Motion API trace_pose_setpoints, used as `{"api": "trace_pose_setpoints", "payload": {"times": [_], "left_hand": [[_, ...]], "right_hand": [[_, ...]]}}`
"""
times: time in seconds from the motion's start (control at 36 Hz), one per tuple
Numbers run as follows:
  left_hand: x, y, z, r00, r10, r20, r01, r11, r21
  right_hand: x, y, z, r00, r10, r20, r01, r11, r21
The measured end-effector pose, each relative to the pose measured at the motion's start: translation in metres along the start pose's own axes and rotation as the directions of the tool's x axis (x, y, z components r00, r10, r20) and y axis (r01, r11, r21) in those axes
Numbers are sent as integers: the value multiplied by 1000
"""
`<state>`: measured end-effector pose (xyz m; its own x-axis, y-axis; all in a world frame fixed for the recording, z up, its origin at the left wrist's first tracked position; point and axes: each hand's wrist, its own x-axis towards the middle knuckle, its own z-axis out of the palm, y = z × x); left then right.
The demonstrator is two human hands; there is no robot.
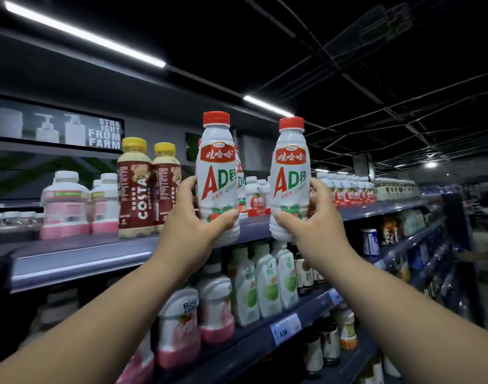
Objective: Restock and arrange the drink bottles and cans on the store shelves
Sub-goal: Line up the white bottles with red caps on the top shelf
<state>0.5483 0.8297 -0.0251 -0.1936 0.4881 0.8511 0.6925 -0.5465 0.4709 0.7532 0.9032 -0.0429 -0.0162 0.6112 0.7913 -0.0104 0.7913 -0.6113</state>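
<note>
My left hand (194, 220) grips the lower part of a white AD milk bottle (215, 173) with a red cap, held upright in front of the top shelf (79, 256). A second white AD bottle (290, 176) with a red cap stands upright in my right hand (310, 223), a little to the right and slightly lower. Both bottles hover at the shelf's front edge, apart from each other. Another AD bottle stands partly hidden behind the left one.
Two brown Costa bottles (134, 189) with yellow caps and pink-white bottles (64, 206) stand at left on the top shelf. Small red-labelled bottles (256, 196) fill its right. Green-white cartons (267, 278) and pink bottles (216, 309) line the shelf below. The aisle runs to the right.
</note>
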Motion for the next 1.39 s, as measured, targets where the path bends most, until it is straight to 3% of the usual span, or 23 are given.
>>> {"api": "trace_pose_setpoints", "payload": {"times": [0.25, 0.47, 0.75, 0.94, 1.14, 1.28, 1.39], "left_hand": [[19, -7, 25, 998, 34, -50, -32, 998, 50], [44, -15, 53, 991, 22, -132, -7, 994, 113], [39, -17, 85, 975, 22, -220, 22, 980, 198], [42, -19, 101, 963, 44, -267, 20, 972, 232], [57, -16, 135, 968, 33, -248, 23, 975, 222], [68, -17, 170, 979, 2, -206, 31, 987, 156], [81, -15, 201, 983, -2, -184, 22, 994, 106]], "right_hand": [[85, 78, 28, 998, 22, 57, -24, 999, 28], [155, 111, 51, 981, -13, 196, -11, 993, 117], [167, 135, 62, 892, -120, 435, 134, 991, -3], [174, 137, 58, 850, -95, 518, 145, 988, -56], [160, 148, 38, 839, -256, 481, 138, 954, 267], [155, 159, 4, 764, -368, 530, 17, 833, 553], [162, 175, -12, 723, -379, 578, -18, 825, 564]]}}
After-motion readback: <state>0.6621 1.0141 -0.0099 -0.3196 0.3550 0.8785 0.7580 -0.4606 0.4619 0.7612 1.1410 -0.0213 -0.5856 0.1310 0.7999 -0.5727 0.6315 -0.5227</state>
